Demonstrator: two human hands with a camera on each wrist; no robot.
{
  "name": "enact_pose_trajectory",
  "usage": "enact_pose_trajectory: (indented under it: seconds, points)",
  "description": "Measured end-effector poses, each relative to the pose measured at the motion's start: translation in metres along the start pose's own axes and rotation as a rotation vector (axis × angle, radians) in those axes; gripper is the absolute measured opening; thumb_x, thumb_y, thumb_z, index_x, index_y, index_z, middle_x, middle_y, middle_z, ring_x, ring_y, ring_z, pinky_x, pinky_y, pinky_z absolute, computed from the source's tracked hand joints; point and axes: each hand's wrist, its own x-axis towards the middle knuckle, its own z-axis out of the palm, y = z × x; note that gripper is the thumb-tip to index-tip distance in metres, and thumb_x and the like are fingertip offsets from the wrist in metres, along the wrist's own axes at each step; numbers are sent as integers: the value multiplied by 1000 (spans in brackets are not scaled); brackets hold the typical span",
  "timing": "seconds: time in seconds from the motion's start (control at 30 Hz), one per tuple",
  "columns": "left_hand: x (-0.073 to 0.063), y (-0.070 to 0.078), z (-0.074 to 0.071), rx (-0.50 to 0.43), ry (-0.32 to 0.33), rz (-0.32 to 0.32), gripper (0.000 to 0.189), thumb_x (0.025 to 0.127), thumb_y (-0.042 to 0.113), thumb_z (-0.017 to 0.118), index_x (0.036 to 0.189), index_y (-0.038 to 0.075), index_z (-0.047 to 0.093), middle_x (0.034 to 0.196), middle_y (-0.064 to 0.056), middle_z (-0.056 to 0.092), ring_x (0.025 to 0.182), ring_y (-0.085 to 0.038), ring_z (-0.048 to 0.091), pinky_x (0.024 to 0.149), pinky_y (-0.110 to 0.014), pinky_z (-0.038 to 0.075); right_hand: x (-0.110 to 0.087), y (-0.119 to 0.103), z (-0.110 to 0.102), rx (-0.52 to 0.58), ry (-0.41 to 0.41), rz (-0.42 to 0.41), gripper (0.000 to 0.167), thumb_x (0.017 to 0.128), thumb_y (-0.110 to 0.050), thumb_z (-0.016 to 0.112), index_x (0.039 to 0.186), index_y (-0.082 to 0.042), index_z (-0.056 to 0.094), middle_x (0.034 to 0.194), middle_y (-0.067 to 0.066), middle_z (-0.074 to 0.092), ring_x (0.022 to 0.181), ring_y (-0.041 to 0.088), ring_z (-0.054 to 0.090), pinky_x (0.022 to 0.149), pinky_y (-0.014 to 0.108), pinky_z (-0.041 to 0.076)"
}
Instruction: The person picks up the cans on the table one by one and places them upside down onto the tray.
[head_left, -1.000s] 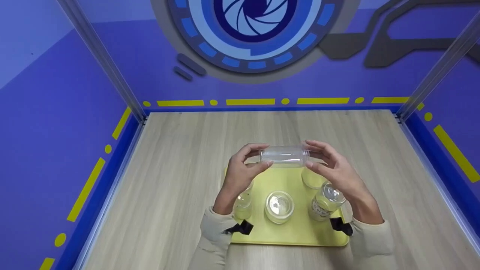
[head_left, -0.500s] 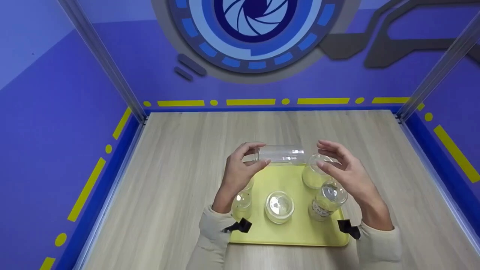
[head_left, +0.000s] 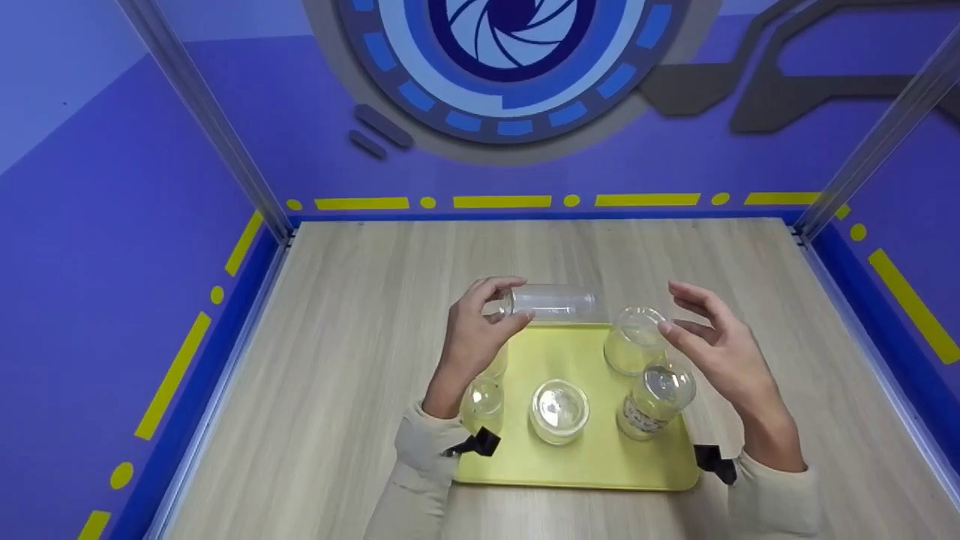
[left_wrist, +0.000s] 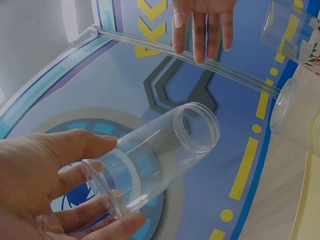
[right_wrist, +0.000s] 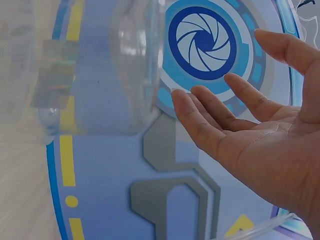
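Note:
My left hand (head_left: 476, 337) grips one end of a clear cylindrical jar (head_left: 559, 301), thumb in front and fingers behind. The jar lies sideways in the air, over the far edge of the yellow tray (head_left: 592, 469). In the left wrist view, the threaded mouth of this jar (left_wrist: 197, 127) has no lid on and points away from the palm. My right hand (head_left: 724, 352) is off to the right of the jar, fingers loosely spread and holding nothing; the right wrist view shows the bare right palm (right_wrist: 265, 130). Its thumb overlaps another clear jar (head_left: 634, 345) in the head view.
On the tray stand a low round clear jar (head_left: 559, 412), a taller jar with a printed label (head_left: 651, 405) at the right, and clear containers (head_left: 484, 405) partly behind the left wrist. Blue patterned walls (head_left: 480, 176) enclose the wooden table (head_left: 360, 315).
My right hand has come away from the jar's mouth end and moved right. My left hand has shifted slightly left and away from me, carrying the jar.

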Motion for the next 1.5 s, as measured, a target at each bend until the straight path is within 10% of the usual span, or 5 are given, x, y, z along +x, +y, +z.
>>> enact_pose_trajectory:
  seconds: [1.17, 1.5]
  points:
    - [15, 7, -3, 212, -4, 99, 43, 86, 7, 86, 128, 11, 77, 127, -5, 70, 122, -26, 65, 92, -39, 60, -19, 47, -21, -209, 79, 168, 64, 105, -22, 69, 158, 2, 43, 155, 28, 46, 142, 45, 43, 92, 6, 38]
    - [20, 5, 0, 268, -7, 131, 44, 84, 5, 86, 126, 11, 78, 128, -7, 70, 120, -26, 67, 91, -43, 60, -21, 58, -19, -240, 69, 216, 63, 105, -18, 65, 157, 7, 39, 157, 34, 40, 144, 52, 38, 110, 65, 40]
